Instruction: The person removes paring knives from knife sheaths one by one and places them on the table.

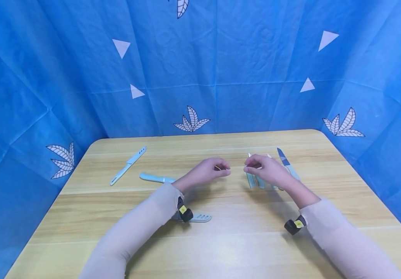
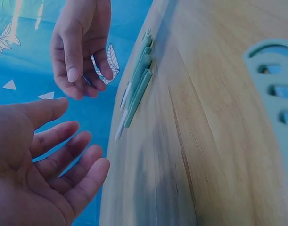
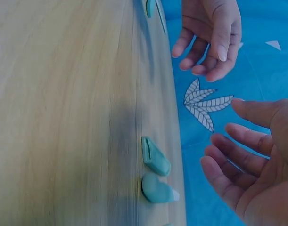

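In the head view we see a bare-bladed knife (image 1: 288,164) lying right of centre on the surface (image 1: 242,248), its long axis slanting from tip at upper left to handle at lower right. Just left of it in the frame, the right grip (image 1: 268,169) is empty, fingers parted; the left grip (image 1: 209,170), near centre, is likewise empty. The yellow label (image 1: 183,209) at the left wrist is too small for us to read.
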Action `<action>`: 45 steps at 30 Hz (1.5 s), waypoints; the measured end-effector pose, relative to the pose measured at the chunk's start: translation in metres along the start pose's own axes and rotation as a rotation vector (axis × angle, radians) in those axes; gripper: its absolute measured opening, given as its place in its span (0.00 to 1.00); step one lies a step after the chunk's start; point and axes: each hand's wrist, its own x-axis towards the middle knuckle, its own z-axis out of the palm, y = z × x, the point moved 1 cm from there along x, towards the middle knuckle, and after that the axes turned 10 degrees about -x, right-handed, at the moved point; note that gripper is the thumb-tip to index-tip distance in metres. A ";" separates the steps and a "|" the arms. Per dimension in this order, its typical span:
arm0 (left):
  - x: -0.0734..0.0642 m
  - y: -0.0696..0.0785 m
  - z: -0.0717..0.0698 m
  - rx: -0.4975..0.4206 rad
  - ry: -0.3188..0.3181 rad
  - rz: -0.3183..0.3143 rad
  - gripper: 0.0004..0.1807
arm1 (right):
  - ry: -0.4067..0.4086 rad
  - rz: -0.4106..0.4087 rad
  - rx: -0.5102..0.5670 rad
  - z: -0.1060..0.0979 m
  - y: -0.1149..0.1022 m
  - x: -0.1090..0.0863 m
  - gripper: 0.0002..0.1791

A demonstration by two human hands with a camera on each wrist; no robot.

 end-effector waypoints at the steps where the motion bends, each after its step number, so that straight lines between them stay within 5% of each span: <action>1: -0.002 -0.001 -0.001 -0.004 -0.002 -0.004 0.17 | -0.004 -0.008 0.006 0.001 -0.001 -0.001 0.17; 23: -0.043 -0.016 -0.025 0.007 0.021 -0.056 0.18 | -0.053 -0.194 0.079 0.028 -0.034 -0.009 0.18; 38: -0.084 -0.026 -0.022 0.051 -0.116 -0.021 0.19 | -0.140 -0.273 0.094 0.047 -0.048 -0.016 0.22; 45: -0.098 -0.031 -0.018 0.140 -0.177 0.063 0.21 | -0.171 -0.277 0.092 0.053 -0.054 -0.018 0.26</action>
